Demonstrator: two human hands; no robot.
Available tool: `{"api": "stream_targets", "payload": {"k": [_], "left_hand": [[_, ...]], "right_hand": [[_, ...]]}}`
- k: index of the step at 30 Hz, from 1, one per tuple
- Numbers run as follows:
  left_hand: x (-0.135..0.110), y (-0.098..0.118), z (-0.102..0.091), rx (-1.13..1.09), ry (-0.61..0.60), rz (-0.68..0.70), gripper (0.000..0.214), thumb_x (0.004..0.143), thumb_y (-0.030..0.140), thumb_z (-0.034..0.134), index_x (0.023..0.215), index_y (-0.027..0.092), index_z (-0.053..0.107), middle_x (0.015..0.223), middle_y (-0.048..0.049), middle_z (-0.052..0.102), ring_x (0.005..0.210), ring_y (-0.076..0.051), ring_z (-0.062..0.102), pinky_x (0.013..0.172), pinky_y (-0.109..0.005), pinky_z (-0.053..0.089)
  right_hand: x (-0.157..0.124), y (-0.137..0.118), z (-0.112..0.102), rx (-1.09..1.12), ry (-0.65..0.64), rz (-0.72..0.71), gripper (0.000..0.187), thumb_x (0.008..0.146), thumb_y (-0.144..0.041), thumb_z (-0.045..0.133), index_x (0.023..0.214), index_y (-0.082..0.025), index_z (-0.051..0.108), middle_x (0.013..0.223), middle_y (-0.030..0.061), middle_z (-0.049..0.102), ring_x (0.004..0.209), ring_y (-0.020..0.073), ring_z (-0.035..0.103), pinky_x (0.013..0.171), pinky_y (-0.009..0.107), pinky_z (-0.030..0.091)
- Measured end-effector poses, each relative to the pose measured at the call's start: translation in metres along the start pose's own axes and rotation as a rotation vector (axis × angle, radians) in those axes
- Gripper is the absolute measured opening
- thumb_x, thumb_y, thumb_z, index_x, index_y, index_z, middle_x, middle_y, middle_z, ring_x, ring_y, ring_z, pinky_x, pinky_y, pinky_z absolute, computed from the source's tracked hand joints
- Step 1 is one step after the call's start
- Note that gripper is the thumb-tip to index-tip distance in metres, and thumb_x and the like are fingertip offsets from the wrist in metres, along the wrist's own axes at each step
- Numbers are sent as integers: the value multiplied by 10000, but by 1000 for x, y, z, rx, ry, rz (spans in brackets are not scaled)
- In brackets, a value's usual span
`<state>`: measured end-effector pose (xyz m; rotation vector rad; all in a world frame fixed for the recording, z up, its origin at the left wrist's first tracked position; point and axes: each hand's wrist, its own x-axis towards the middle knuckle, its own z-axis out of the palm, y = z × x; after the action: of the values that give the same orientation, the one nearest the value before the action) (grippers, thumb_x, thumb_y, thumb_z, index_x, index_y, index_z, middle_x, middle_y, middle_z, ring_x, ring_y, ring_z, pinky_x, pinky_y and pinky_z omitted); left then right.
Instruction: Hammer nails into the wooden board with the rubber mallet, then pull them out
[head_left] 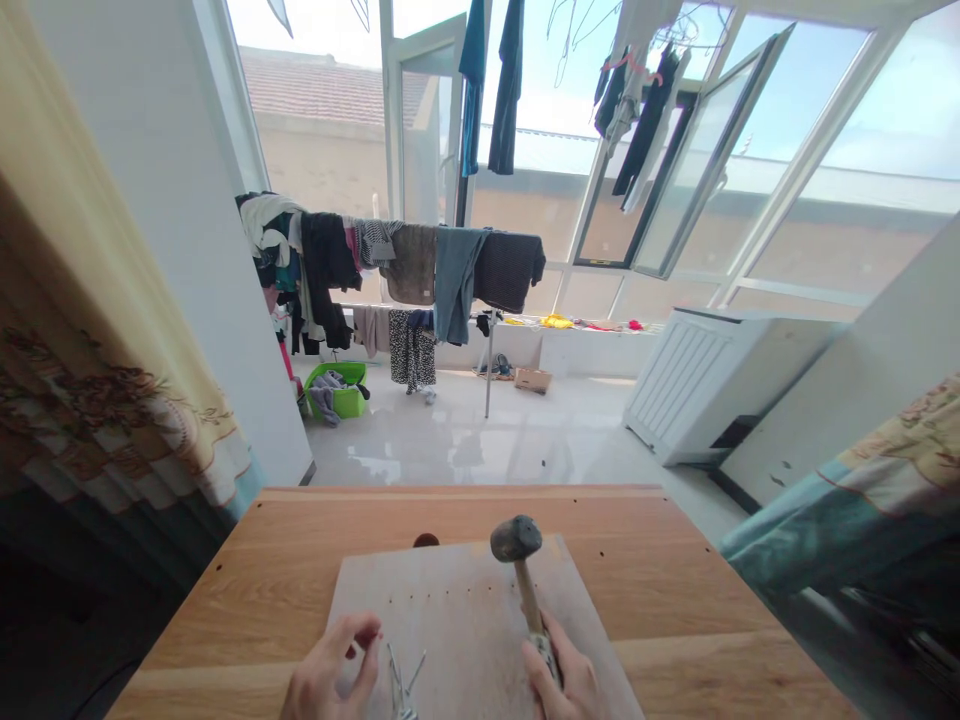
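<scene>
My right hand (562,668) is wrapped round the handle of a mallet (517,540) with a dark, rounded head, raised over the right side of a pale board (457,640). Over the board's left edge is my left hand (334,668), its thumb and forefinger brought together at the tips; whatever lies between them is too small to make out. Just right of those fingers, several silvery nails (405,690) lie in a loose bunch at the board's near side. A row of small dark dots, nail heads or holes, runs across the board's far part.
The board rests on a wooden table (697,620) with a dark round hole (426,540) near it. Beyond are a laundry rack (490,370), a green basin (349,400) and a white ribbed cabinet-like unit (675,380). Curtains (112,400) hang at both sides.
</scene>
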<state>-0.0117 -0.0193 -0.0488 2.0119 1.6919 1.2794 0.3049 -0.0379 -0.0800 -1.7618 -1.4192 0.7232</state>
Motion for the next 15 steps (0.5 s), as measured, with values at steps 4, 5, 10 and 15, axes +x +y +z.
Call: {"api": "stream_targets", "payload": {"k": [4, 5, 10, 15], "left_hand": [[18, 0, 10, -35, -29, -110, 243, 887, 467, 595, 855, 262, 722, 707, 24, 738, 614, -157, 711, 604, -199, 586], [21, -1, 12, -53, -33, -130, 253, 880, 475, 595, 852, 259, 724, 705, 22, 742, 606, -160, 711, 587, -203, 583], [28, -8, 18, -114, -90, -159, 245, 862, 481, 617, 876, 264, 728, 740, 19, 763, 611, -165, 720, 594, -211, 589], [25, -17, 20, -83, -89, -152, 231, 852, 480, 632, 885, 271, 724, 742, 31, 765, 599, -153, 718, 587, -191, 586]], "right_hand": [[-2, -9, 0, 87, -56, 113, 780, 866, -771, 446, 1261, -151, 706, 535, 25, 619, 477, 220, 619, 523, 293, 548], [-2, -12, 1, 104, -68, 140, 800, 860, -769, 450, 1289, -136, 687, 509, 7, 589, 433, 207, 588, 486, 285, 529], [-7, -32, 6, 178, -78, 231, 866, 824, -754, 503, 1367, -87, 610, 494, -51, 512, 343, 159, 514, 371, 246, 443], [-15, -40, 10, 226, 22, 265, 829, 843, -761, 502, 1346, -113, 626, 629, -16, 597, 361, 153, 530, 366, 259, 448]]}}
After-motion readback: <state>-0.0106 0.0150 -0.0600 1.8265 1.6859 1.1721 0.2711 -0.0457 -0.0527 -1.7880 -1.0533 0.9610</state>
